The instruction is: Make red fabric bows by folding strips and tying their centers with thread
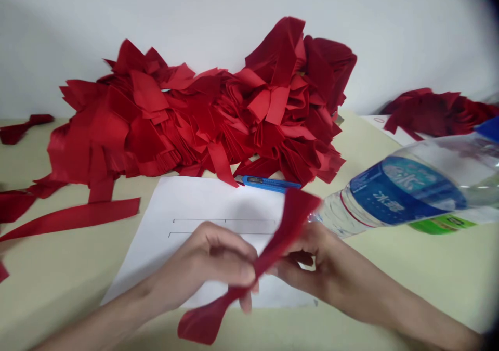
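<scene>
A red velvet ribbon strip [286, 226] is gathered narrow at its middle, its two ends flaring out to the upper right and lower left. My left hand [222, 262] pinches it at the gathered middle between thumb and fingers. My right hand [315, 262] has curled fingers against the same strip from the right, partly hidden behind it. Under both hands lies a white paper sheet [144, 268] with thin ruled lines. At the sheet's far edge rests a blue utility knife [268, 183].
A big heap of folded red ribbon pieces [206, 117] stands against the wall. Loose strips [78, 218] lie at left. On the right are a clear plastic water bottle [405, 190] with a blue label, lying tilted, a green package [442, 223] and a smaller red pile [440, 112].
</scene>
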Tool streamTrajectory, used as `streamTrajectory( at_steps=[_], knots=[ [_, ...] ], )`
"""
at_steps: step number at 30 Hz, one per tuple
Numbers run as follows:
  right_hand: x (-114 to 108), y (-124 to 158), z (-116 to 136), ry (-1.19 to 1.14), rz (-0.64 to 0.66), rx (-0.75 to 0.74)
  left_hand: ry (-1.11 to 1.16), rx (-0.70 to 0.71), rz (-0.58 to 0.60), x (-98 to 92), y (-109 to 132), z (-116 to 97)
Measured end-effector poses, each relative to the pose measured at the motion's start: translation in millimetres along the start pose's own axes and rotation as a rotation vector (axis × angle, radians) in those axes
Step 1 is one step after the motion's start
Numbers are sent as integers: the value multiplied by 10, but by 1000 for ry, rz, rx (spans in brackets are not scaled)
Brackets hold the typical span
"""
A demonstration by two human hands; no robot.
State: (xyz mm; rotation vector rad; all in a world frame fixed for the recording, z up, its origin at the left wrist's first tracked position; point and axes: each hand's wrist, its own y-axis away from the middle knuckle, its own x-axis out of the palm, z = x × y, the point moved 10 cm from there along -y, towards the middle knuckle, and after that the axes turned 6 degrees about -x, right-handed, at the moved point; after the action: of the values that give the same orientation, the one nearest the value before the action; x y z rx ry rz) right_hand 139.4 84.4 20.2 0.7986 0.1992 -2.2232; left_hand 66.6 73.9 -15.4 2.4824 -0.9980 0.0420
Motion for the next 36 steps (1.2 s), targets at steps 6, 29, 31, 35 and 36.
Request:
streamTrajectory(
  at_steps=[6, 29, 31, 35, 36],
  knots=[
    [4, 42, 52, 206, -21, -25, -743, 103, -239, 38, 30, -16],
    [-55, -49, 45, 140, -8, -31, -198, -31, 103, 63, -18, 18],
    [-82, -38, 49, 153, -7, -20, -387, -45, 122, 137, -9, 121],
    [-72, 52, 220, 275, -120, -64, -572, 51, -400, -267, -23, -26],
    [-42, 66, 238, 278, -117, -70, -501, 64, -451, -340, -8, -68]
  ],
)
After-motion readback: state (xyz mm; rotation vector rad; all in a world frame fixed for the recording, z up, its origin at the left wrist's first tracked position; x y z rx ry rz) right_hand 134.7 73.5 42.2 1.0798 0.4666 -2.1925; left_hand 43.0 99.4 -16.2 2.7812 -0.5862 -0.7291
